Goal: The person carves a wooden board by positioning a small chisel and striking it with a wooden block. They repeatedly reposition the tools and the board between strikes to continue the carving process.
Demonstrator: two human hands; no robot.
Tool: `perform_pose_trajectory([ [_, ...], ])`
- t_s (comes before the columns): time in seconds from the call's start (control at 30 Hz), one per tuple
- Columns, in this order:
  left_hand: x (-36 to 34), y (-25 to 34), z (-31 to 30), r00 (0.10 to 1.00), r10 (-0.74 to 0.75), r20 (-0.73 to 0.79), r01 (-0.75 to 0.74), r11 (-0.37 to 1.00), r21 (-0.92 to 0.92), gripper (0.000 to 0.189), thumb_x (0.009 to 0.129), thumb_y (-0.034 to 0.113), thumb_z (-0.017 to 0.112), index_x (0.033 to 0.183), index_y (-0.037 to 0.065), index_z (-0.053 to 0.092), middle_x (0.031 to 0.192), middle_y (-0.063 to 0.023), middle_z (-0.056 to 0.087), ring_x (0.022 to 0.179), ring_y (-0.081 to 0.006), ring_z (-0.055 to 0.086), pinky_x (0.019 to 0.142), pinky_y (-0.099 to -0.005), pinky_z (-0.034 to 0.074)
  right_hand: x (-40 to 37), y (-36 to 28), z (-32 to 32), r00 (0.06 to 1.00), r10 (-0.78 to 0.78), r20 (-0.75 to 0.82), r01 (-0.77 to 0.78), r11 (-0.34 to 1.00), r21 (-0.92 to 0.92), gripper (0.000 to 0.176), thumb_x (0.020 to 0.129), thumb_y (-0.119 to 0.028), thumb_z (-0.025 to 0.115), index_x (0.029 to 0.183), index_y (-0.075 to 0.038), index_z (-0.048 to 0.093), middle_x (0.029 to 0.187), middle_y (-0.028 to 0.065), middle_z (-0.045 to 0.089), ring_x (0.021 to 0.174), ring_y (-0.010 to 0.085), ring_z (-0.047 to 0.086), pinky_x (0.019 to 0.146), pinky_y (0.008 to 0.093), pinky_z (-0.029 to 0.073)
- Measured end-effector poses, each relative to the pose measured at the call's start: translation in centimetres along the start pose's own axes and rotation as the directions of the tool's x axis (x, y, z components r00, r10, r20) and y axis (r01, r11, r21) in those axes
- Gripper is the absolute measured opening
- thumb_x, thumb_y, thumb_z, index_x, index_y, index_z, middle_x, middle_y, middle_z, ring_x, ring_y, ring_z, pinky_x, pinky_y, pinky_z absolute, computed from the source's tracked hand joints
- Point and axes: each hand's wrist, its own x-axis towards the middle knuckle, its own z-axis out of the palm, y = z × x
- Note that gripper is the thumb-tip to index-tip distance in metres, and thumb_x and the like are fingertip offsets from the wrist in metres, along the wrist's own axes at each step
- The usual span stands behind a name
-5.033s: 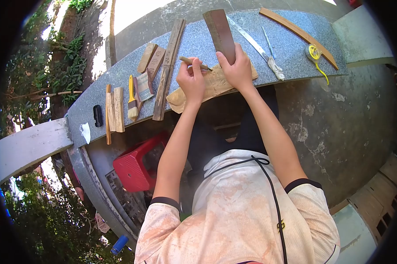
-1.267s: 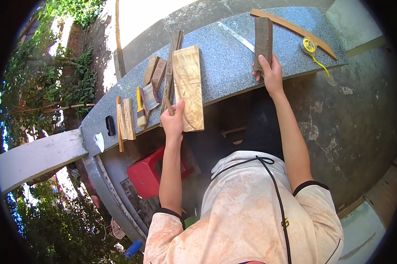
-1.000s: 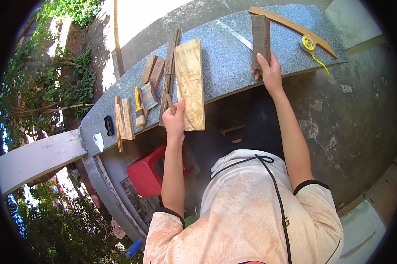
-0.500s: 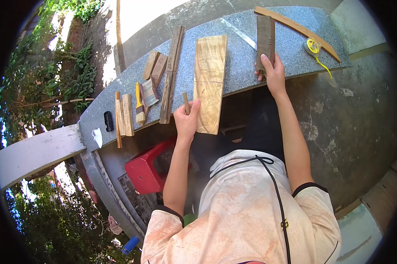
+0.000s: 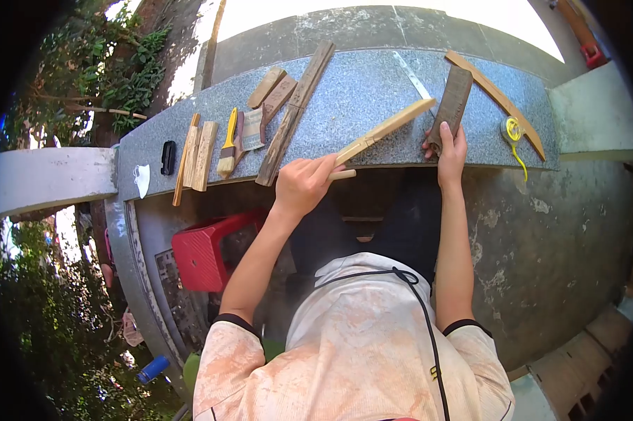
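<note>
My left hand (image 5: 306, 184) is closed round the near end of a light wooden board (image 5: 387, 130), which is turned edge-on and slants up to the right. A short wooden stick (image 5: 342, 175) sticks out of the same hand. My right hand (image 5: 452, 151) grips the lower end of a dark wooden block (image 5: 453, 102) over the front part of the stone slab. The light board's far end comes close to the dark block. Behind them lies a metal ruler (image 5: 413, 76).
On the stone slab (image 5: 372, 77) lie a long dark wood strip (image 5: 297, 112), wood pieces (image 5: 204, 156), a yellow brush (image 5: 229, 144), a black object (image 5: 168, 158), a curved wood strip (image 5: 499, 104) and a yellow tape (image 5: 513, 130). A red stool (image 5: 201, 256) stands below left.
My left hand has turned the light board from its broad face to its edge and swung its far end right. The dark block now tilts rightward. The camera view has shifted.
</note>
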Motion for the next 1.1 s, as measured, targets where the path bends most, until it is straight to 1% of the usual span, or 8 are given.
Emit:
perform_pose_trajectory([
  [0.17,-0.8,-1.3,1.5,0.995,0.074,0.064,-0.080,0.993,0.088,0.023,0.093,0.020,0.079,0.109,0.005,0.071,0.086,-0.0020,0.075,0.066,-0.0176,0.071,0.060,-0.0334,0.052,-0.3,-0.6,0.2,1.000,-0.021,0.000,0.021,1.000,-0.010,0.029,0.114,-0.031,0.055,0.120,-0.003,0.058,0.093,0.0113,0.069,0.069,0.0172,0.067,0.054,0.0290,0.053],
  [0.27,-0.9,-1.4,2.0,0.994,0.109,-0.021,-0.106,0.990,0.095,0.023,0.091,0.018,0.077,0.108,0.005,0.070,0.093,-0.0013,0.077,0.071,-0.0160,0.072,0.064,-0.0326,0.052,-0.1,-0.3,-0.1,1.000,-0.011,-0.001,0.011,1.000,-0.018,0.030,0.114,-0.031,0.055,0.122,-0.003,0.058,0.093,0.0113,0.068,0.069,0.0172,0.067,0.054,0.0291,0.052],
  [0.47,-1.8,-1.8,2.6,0.997,0.059,0.050,-0.059,0.998,0.002,0.033,0.083,0.011,0.083,0.114,0.006,0.074,0.107,-0.0063,0.082,0.081,-0.0220,0.077,0.070,-0.0357,0.058,0.0,-0.2,0.0,1.000,-0.006,-0.009,0.006,1.000,-0.010,0.031,0.114,-0.032,0.055,0.122,-0.003,0.057,0.093,0.0117,0.068,0.069,0.0185,0.068,0.054,0.0298,0.052],
  [0.6,-1.5,-1.9,1.8,0.973,-0.030,0.228,0.049,0.996,-0.078,0.035,0.081,0.010,0.083,0.115,0.007,0.072,0.117,-0.0054,0.080,0.091,-0.0257,0.078,0.077,-0.0388,0.062,-0.1,-0.5,0.3,0.999,-0.016,-0.035,0.017,0.999,0.027,0.030,0.114,-0.033,0.055,0.120,-0.003,0.056,0.093,0.0116,0.068,0.069,0.0189,0.068,0.053,0.0299,0.052],
  [0.8,-1.8,-2.7,1.1,0.939,-0.113,0.324,0.139,0.989,-0.058,0.037,0.081,0.010,0.082,0.117,0.009,0.071,0.124,-0.0036,0.078,0.098,-0.0280,0.078,0.082,-0.0401,0.063,-0.4,-0.7,0.7,0.997,-0.075,-0.018,0.074,0.995,-0.060,0.040,0.113,-0.029,0.052,0.139,0.001,0.053,0.131,0.0197,0.069,0.069,0.0198,0.068,0.055,0.0301,0.053],
  [0.9,-1.9,-2.9,0.5,0.938,-0.106,0.331,0.131,0.990,-0.054,0.039,0.081,0.011,0.082,0.118,0.010,0.071,0.124,-0.0032,0.077,0.099,-0.0279,0.077,0.082,-0.0403,0.063,-0.3,-0.5,0.0,0.998,-0.049,0.030,0.048,0.998,0.028,0.047,0.112,-0.030,0.050,0.147,0.002,0.050,0.147,0.0222,0.062,0.070,0.0191,0.068,0.057,0.0306,0.054],
  [1.0,-2.6,-3.1,1.1,0.945,-0.091,0.316,0.105,0.994,-0.030,0.039,0.081,0.011,0.083,0.117,0.010,0.070,0.123,-0.0024,0.076,0.096,-0.0272,0.077,0.080,-0.0405,0.063,0.0,-0.3,-1.0,0.995,-0.044,0.093,0.034,0.993,0.111,0.050,0.112,-0.033,0.048,0.147,0.002,0.050,0.149,0.0217,0.062,0.073,0.0179,0.067,0.058,0.0307,0.055],
  [1.1,-3.1,-2.7,1.7,0.936,-0.122,0.331,0.122,0.992,0.022,0.036,0.080,0.011,0.083,0.114,0.011,0.070,0.123,-0.0015,0.074,0.092,-0.0268,0.077,0.077,-0.0405,0.062,0.1,-0.2,-1.6,0.988,-0.039,0.147,0.031,0.998,0.055,0.052,0.111,-0.034,0.050,0.149,0.003,0.050,0.150,0.0227,0.061,0.075,0.0166,0.066,0.058,0.0295,0.056],
])
